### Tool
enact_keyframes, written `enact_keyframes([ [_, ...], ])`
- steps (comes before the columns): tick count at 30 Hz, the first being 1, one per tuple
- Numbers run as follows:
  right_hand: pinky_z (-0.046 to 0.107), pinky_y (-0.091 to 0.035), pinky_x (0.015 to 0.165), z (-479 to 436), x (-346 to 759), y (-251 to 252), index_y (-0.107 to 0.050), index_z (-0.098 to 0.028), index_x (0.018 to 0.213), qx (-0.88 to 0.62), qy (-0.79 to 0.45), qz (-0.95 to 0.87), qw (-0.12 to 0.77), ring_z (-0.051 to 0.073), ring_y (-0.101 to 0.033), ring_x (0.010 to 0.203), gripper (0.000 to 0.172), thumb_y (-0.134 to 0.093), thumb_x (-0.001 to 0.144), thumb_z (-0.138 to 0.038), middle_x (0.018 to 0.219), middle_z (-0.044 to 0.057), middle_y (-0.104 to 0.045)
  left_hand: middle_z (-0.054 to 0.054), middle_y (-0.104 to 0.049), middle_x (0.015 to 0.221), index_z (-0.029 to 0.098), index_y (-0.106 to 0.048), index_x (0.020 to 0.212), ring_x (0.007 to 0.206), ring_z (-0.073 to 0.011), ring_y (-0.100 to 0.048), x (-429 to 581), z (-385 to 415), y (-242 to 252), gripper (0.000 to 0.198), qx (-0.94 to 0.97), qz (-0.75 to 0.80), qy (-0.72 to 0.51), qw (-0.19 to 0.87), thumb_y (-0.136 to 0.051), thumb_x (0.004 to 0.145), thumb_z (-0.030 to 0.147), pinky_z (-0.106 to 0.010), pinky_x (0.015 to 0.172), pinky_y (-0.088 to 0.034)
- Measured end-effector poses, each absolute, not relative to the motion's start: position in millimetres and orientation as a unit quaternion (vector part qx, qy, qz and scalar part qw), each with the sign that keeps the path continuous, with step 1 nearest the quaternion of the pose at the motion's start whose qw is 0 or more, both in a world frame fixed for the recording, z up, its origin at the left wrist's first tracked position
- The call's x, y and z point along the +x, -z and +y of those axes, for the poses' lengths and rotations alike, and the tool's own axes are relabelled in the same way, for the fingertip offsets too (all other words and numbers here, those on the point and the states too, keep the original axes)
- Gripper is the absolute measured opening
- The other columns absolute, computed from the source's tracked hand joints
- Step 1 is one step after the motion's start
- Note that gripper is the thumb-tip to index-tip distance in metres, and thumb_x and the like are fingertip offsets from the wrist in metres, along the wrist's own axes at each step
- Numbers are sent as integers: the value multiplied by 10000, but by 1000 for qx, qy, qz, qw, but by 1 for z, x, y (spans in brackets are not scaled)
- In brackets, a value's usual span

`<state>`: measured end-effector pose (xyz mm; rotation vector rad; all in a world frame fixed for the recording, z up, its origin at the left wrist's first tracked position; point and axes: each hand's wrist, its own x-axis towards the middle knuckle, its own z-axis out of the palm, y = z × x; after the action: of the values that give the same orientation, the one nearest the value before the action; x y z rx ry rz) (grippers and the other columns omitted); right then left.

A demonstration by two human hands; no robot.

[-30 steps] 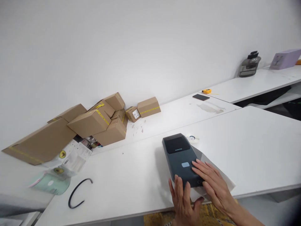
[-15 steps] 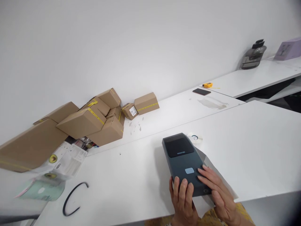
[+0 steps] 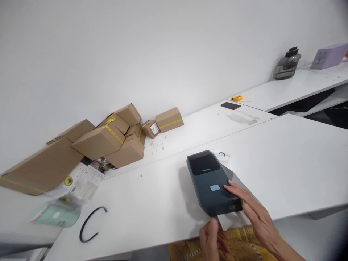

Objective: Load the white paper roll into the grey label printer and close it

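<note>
A dark grey label printer [image 3: 210,183] lies on the white table [image 3: 285,163] near its front edge. My right hand [image 3: 254,212] lies along the printer's right side, fingers stretched out and fingertips beside its pale button [image 3: 214,187]. Below the table edge, the fingers of my left hand [image 3: 213,239] are pinched on a white label [image 3: 224,222] that sticks out of the printer's front. A grey sheet [image 3: 235,179] lies under the printer on its right.
A small tape roll [image 3: 222,155] sits behind the printer. Far left is a pile of cardboard boxes [image 3: 108,139], printed pouches [image 3: 81,183] and a black cable loop [image 3: 91,223]. A phone [image 3: 230,105], a yellow tape measure [image 3: 237,98], a grey appliance [image 3: 286,67] and a lilac box [image 3: 328,56] lie further back right.
My left hand has come off the printer's top and dropped to its front edge, where it now pinches the label. My right hand has shifted slightly along the printer's right side.
</note>
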<state>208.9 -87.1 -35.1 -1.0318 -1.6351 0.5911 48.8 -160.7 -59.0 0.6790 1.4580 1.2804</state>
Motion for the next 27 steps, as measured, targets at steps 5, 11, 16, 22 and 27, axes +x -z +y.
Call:
enact_keyframes([
  [5, 429, -503, 1067, -85, 204, 31, -643, -314, 1288, -412, -221, -694, 548, 255, -584, 1289, 371, -393, 1018, -369, 1400, 39, -624, 40, -454, 404, 183, -512, 547, 327, -55, -333, 59, -141, 53, 676, 273, 579, -491, 591, -748, 495, 814, -209, 364, -203],
  [11, 409, -486, 1023, -79, 203, 24, -625, -308, 1285, -393, -159, -725, 543, 237, -577, 1265, 356, -387, 1021, -295, 1289, 36, -674, 68, -359, 430, 219, -406, 522, 379, -61, -309, 57, -141, 65, 696, 349, 606, -487, 523, -647, 558, 871, -225, 403, -243],
  [16, 400, -457, 888, -71, 196, 16, -631, -345, 1290, -406, -50, -781, 472, 243, -587, 1148, 353, -412, 1014, -368, 1268, 41, -651, 47, -368, 463, 224, -412, 517, 424, -97, -359, 47, -152, 66, 659, 408, 624, -493, 448, -485, 768, 829, -255, 462, -315],
  [22, 453, -347, 956, -68, 187, 14, -664, -369, 1209, -442, 39, -787, 429, 252, -592, 1114, 292, -473, 988, -378, 1274, 31, -665, -97, -697, 1070, 210, -688, 952, 1036, -221, -635, 25, -150, 34, 425, 419, 636, -617, 197, -439, 955, 554, -313, 897, -496],
  [27, 540, -155, 1159, -65, 187, 14, -676, -380, 1173, -447, 56, -786, 423, 280, -531, 1283, 261, -508, 974, -400, 1256, 9, -686, -98, -365, 1609, 213, -418, 1497, 1489, -228, -326, 33, -131, 29, 570, 462, 626, -570, 264, -390, 997, 483, -332, 1176, -350],
])
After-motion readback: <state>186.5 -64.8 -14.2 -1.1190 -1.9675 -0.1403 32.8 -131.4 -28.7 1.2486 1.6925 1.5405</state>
